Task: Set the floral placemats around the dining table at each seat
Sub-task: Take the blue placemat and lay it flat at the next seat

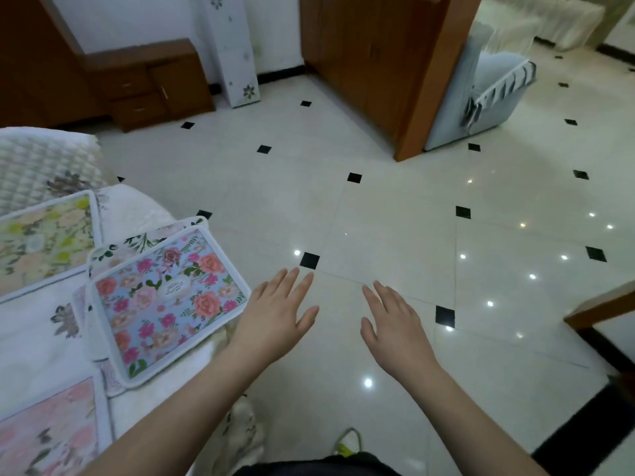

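A blue floral placemat (165, 300) lies tilted at the edge of the white-clothed dining table (37, 341), on top of another floral mat whose rim shows behind it. A yellow-green floral placemat (44, 242) lies further back on the left, and a pink one (48, 434) at the bottom left. My left hand (275, 317) hovers flat, fingers straight, just right of the blue mat, holding nothing. Over the tiled floor my right hand (395, 324) is stretched out flat and holds nothing.
White floor tiles with black diamond insets (343, 218) fill the middle. A quilted cushioned seat (41, 159) stands behind the table. A wooden door and frame (388, 70), a wooden cabinet (147, 84), a pale sofa (488, 94) and a wooden furniture corner (601, 307) surround the area.
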Tool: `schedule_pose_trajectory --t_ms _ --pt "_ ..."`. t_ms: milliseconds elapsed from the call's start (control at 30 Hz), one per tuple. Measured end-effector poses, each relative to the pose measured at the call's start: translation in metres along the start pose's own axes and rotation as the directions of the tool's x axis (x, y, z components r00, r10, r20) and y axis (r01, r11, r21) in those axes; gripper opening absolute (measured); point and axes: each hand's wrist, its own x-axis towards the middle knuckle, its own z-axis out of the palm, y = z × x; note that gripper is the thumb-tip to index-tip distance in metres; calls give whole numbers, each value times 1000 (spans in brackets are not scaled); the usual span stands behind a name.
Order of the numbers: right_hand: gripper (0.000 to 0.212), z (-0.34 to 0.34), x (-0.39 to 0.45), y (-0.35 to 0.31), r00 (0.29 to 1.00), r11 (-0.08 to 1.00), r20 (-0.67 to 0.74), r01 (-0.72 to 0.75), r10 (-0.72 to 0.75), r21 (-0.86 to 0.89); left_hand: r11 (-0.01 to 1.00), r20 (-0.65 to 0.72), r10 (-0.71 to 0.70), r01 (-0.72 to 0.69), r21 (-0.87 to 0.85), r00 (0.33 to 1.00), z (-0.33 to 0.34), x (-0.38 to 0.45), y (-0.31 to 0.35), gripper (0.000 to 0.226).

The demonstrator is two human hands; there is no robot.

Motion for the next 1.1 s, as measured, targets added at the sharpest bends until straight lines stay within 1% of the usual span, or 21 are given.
schedule_pose_trajectory --t_ms 133,300,433,500,600,667,800,933,1033,1100 --pt "58 -8 30 9 998 998 6 55 -55 28 997 -1 -78 78 8 997 -3 8 -6 84" --pt "58 -9 67 -1 993 993 37 109 -111 53 985 36 -171 171 9 985 2 17 -32 82" --pt "58 -6 104 -19 983 986 80 162 -166 48 965 22 -261 262 -14 965 9 28 -61 75" --pt "58 -2 126 -33 976 980 91 192 -196 43 959 -6 -282 282 -21 959 13 36 -78 69" --pt "57 2 161 -63 959 968 132 250 -252 32 948 35 -309 311 -72 950 16 48 -108 73" --pt "57 2 185 -86 940 951 147 309 -308 15 935 17 -347 348 -74 938 17 55 -127 77" --pt "57 -2 233 -126 907 915 146 402 -396 -14 908 68 -402 407 -98 913 12 68 -165 87" --pt "57 1 269 -163 878 885 148 464 -456 -27 877 17 -460 457 -148 888 3 76 -188 88" --pt "56 8 290 -190 828 841 189 541 -527 -23 832 26 -523 517 -200 852 1 78 -204 91" --pt "57 15 306 -206 783 800 230 599 -577 -32 802 50 -567 566 -191 822 3 81 -213 92"
